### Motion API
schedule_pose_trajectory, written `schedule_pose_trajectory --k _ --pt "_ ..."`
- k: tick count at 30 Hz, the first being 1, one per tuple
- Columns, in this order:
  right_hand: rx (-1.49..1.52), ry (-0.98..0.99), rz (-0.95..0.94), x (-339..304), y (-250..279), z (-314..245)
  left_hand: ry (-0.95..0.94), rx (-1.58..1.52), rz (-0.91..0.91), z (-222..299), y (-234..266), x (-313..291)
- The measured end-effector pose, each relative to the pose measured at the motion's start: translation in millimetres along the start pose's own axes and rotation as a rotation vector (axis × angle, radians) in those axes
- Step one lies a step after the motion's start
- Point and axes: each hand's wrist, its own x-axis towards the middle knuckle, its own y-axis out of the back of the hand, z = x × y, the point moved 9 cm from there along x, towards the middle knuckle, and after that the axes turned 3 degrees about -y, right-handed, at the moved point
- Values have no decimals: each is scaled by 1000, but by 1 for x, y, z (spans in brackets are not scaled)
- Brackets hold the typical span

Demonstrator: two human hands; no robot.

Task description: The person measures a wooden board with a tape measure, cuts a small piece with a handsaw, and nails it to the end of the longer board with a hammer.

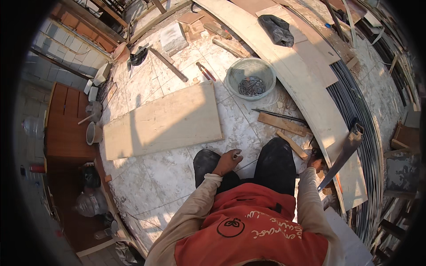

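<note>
Dusty tiled floor (239, 124) under us, part sun, part shade; brown cabinet (66, 124) off left. Our left hand (226, 162) is at the left knee (205, 165), fingers curled; we can't tell if anything is pinched in it. Our right hand (316, 164) is down beyond the right knee (277, 150), at a dark thing (317, 153) too shadowed for us to name, so grip unclear. Nearest that hand: wood strip (292, 145) on the floor just to its left, saw (344, 153) slanting up just to its right over the plywood (306, 95). Board (164, 119) lies flat ahead and left of us, pincers (205, 72) just past its far right corner. Basin (233, 84) ahead has nails (251, 86) in it. Rebar (355, 102) runs along the plywood's right side
</note>
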Motion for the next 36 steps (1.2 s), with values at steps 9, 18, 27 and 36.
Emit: schedule_pose_trajectory --k 9,18,27,36 --pt "891 92 -214 -16 -6 10 11 -342 -52 52 -47 -18" --pt "599 1322 -376 -276 177 -144 12 -911 -250 130 -75 -37" --pt "463 1667 -711 -377 172 -152 247 -1168 -51 71 -45 -85" --pt "519 1376 -948 -385 149 -166 -14 -1374 6 75 -8 -90"
